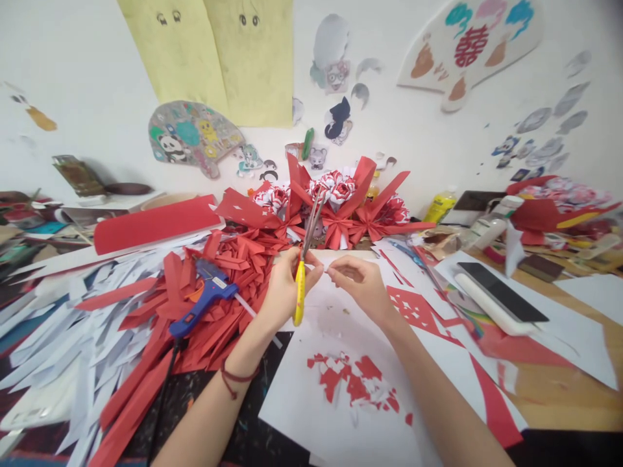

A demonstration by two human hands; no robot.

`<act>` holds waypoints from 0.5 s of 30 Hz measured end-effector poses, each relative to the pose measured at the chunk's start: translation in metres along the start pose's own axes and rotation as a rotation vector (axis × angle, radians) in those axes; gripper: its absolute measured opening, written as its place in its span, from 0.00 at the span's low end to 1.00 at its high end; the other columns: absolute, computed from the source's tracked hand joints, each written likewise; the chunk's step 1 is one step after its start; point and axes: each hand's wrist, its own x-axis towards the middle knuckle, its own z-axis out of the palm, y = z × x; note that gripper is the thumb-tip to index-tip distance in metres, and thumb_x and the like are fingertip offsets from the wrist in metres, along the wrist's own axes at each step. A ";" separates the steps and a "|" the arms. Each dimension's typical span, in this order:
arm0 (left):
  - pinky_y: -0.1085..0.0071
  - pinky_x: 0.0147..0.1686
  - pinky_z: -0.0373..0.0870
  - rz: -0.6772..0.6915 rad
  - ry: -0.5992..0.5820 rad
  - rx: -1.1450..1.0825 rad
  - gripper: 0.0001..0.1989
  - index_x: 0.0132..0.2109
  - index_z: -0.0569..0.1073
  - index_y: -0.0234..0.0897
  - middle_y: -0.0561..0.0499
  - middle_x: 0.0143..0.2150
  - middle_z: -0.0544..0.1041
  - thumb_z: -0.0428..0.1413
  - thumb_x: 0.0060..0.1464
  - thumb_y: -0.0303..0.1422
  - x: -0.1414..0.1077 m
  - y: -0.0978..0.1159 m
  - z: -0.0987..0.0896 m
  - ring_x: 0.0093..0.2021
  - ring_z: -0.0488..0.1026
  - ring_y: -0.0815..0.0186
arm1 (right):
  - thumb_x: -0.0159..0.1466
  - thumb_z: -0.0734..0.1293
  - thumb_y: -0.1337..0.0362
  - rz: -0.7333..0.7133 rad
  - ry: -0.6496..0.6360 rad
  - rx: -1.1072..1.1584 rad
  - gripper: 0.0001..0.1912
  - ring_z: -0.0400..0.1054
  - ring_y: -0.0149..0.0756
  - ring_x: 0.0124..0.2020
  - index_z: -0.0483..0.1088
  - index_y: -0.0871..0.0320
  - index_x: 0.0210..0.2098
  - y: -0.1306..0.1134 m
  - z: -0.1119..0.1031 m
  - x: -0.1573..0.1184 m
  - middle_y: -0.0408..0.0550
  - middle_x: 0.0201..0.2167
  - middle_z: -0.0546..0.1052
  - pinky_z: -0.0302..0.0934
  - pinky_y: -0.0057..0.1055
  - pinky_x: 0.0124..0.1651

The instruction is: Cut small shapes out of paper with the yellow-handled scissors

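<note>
My left hand point(285, 285) is closed around scissors point(300, 292) with yellow handles, their metal blades pointing up and away. My right hand point(360, 282) faces it with thumb and forefinger pinched together. A tiny pale bit shows at its fingertips, too small to name, close to the left fingertips. Beneath both hands lies a white sheet of paper point(287, 408). Small red and white paper scraps point(355, 388) are scattered on it. A red cut-out paper point(413, 307) with a pattern of holes lies to the right of my right hand.
On the left, a blue glue gun point(207, 299) rests on a heap of red paper strips point(243, 259), beside white strips point(92, 337). Red-and-white paper flowers point(335, 188) stand against the wall. A black phone point(503, 292) leans on a white object at right.
</note>
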 end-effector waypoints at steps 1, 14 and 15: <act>0.77 0.22 0.53 0.000 0.001 -0.004 0.12 0.37 0.67 0.36 0.58 0.26 0.65 0.60 0.47 0.35 0.000 0.000 0.000 0.22 0.57 0.76 | 0.56 0.70 0.58 0.003 -0.003 -0.010 0.10 0.68 0.33 0.29 0.72 0.59 0.31 0.000 0.000 0.000 0.46 0.28 0.74 0.64 0.30 0.33; 0.76 0.25 0.57 -0.026 0.037 0.020 0.12 0.37 0.68 0.37 0.58 0.24 0.65 0.61 0.46 0.35 0.000 -0.003 -0.002 0.24 0.61 0.73 | 0.55 0.71 0.59 0.062 -0.022 0.054 0.09 0.68 0.30 0.27 0.73 0.58 0.31 -0.002 -0.001 -0.001 0.44 0.27 0.74 0.64 0.27 0.29; 0.76 0.25 0.58 -0.026 0.034 0.011 0.12 0.37 0.68 0.37 0.57 0.26 0.66 0.61 0.46 0.35 0.000 -0.003 -0.002 0.24 0.62 0.73 | 0.55 0.71 0.59 0.067 -0.024 0.055 0.09 0.68 0.30 0.27 0.73 0.58 0.32 -0.002 -0.001 -0.001 0.44 0.27 0.75 0.64 0.27 0.30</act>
